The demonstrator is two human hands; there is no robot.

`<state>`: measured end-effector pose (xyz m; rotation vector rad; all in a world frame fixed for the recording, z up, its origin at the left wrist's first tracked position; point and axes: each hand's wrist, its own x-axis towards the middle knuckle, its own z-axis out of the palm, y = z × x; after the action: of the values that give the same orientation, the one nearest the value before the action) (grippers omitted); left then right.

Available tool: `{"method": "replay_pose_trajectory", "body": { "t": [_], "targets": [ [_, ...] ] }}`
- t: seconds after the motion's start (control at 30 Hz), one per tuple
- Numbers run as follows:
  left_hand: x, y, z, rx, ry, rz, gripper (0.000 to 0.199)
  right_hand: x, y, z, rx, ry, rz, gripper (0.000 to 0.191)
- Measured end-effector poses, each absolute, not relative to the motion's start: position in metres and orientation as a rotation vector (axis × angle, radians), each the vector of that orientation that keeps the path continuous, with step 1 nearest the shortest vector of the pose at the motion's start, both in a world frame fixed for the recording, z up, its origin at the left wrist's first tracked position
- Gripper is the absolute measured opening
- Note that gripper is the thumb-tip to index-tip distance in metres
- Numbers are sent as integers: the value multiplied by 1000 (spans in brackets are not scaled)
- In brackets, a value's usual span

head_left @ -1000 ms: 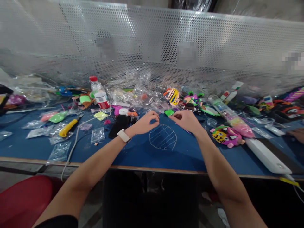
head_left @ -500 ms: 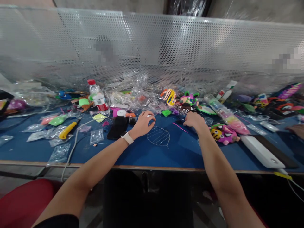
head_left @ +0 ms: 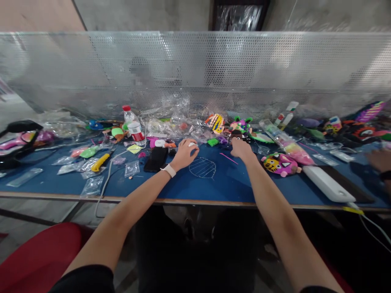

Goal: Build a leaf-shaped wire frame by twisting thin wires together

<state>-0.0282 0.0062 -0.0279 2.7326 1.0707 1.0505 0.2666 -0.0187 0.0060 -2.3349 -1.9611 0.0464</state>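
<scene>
My left hand (head_left: 185,155), with a white watch band on its wrist, is curled above the blue table; a small white lump (head_left: 192,144) shows between its fingers. Just right of it, a leaf-shaped chalk-like outline (head_left: 202,167) with slanted lines is drawn on the tabletop. My right hand (head_left: 242,149) is closed, fingertips down, beside a black clay figure with white eyes (head_left: 237,135); what it pinches, if anything, is hidden. A thin pink strip (head_left: 229,158) lies between the drawing and my right hand. Behind are a green lump (head_left: 213,142) and a yellow-and-orange striped clay piece (head_left: 216,123).
A black phone (head_left: 156,159), a bottle with a red cap (head_left: 136,131) and a yellow cutter (head_left: 100,162) lie or stand at left. To the right are a pink-and-yellow clay mask (head_left: 280,164) and a white power bank (head_left: 328,185). Another person's hand (head_left: 378,160) is at the far right.
The camera view has tilted up and shifted slightly left. My hands stay in nearly the same place over the table. The other person's hand at far right shows more.
</scene>
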Motion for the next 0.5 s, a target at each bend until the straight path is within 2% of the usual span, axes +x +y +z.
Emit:
{"method": "replay_pose_trajectory", "body": {
  "t": [0.27, 0.5],
  "targets": [
    [-32, 8, -30, 2765, 1095, 1057, 12, 294, -12, 23, -2229, -1880, -80, 38],
    [-34, 15, -34, 2693, 1208, 1063, 11, 338, -21, 2, -1914, -1417, -181, 49]
  ]
}}
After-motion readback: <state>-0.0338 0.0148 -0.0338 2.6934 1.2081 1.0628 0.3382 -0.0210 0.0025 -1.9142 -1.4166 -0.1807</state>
